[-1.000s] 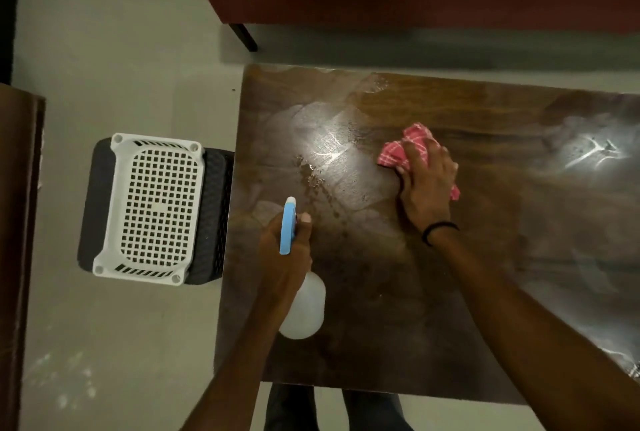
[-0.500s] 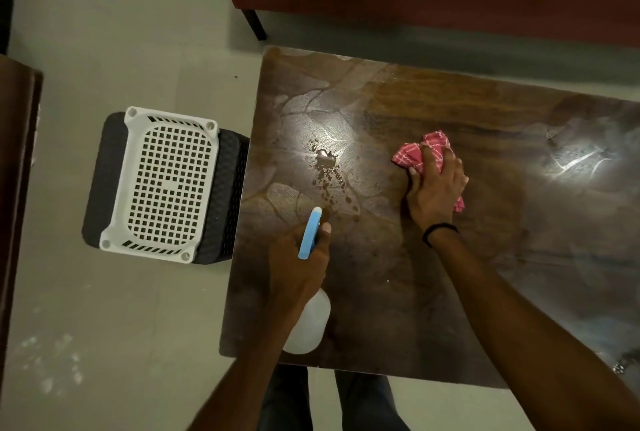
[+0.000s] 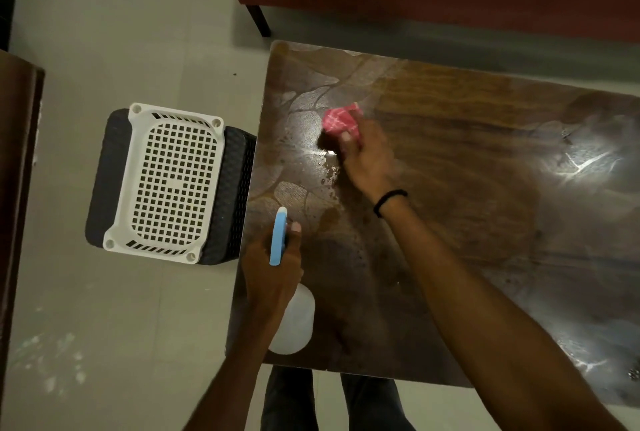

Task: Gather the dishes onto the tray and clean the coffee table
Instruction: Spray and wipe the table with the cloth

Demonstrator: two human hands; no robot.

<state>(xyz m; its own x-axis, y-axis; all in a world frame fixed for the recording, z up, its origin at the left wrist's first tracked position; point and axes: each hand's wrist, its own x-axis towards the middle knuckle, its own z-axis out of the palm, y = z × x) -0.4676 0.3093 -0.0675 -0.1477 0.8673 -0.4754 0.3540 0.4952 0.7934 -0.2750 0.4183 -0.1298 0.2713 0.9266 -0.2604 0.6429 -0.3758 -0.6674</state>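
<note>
Moved: your right hand [image 3: 367, 157] slid the cloth [image 3: 341, 121] left, up to the wet drops [image 3: 330, 174].
Right hand: it presses the pink cloth flat on the table [image 3: 467, 205], fingers bunched on it.
Left hand [image 3: 273, 275]: you grip the spray bottle [image 3: 292, 323] tight, over the table's left edge.
Basket [image 3: 166, 181]: white, upside down on the floor, beside the table.

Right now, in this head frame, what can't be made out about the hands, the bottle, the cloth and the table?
- Spray bottle: the left hand covers its neck and trigger; fill level unreadable.
- Cloth: motion-blurred and partly under the right hand.
- Table: its right end is cut off by the frame edge; glare hides the surface there.
- White basket: whether it holds anything, I can't tell.
- Small thing at the lower right table corner: too small to name.
</note>
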